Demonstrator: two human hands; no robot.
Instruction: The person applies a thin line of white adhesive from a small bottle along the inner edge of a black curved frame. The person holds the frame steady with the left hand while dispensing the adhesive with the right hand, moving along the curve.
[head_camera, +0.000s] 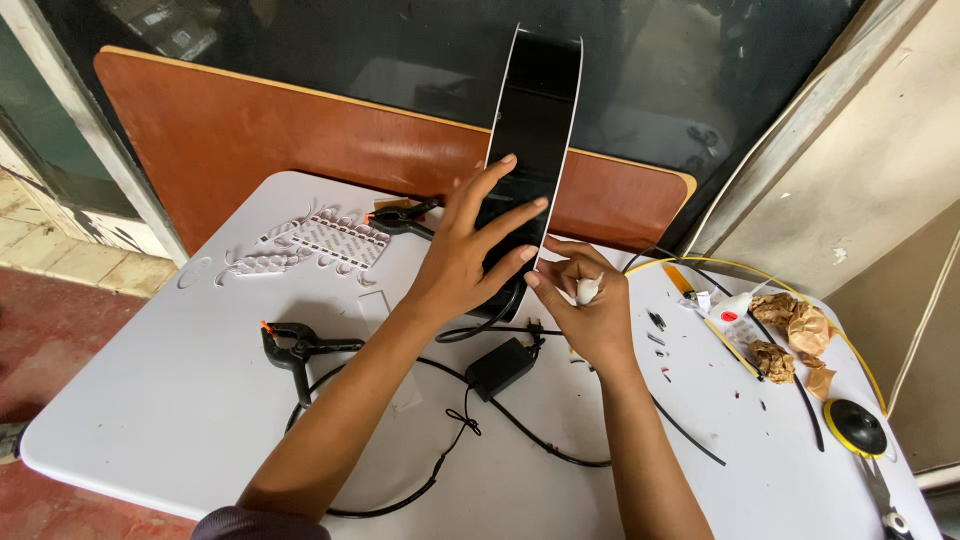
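The left hand presses spread fingers flat against the upright black strip. The right hand, just beside the strip's lower edge, pinches a small white tube. Judged step: gluing the edge. Next: a steady hold on the strip.

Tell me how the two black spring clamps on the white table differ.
The near clamp lies alone on bare table, left of the left hand's forearm; the far clamp lies by the white cutout sheet, near the orange board. The near one looks larger. Both are black with orange tips.
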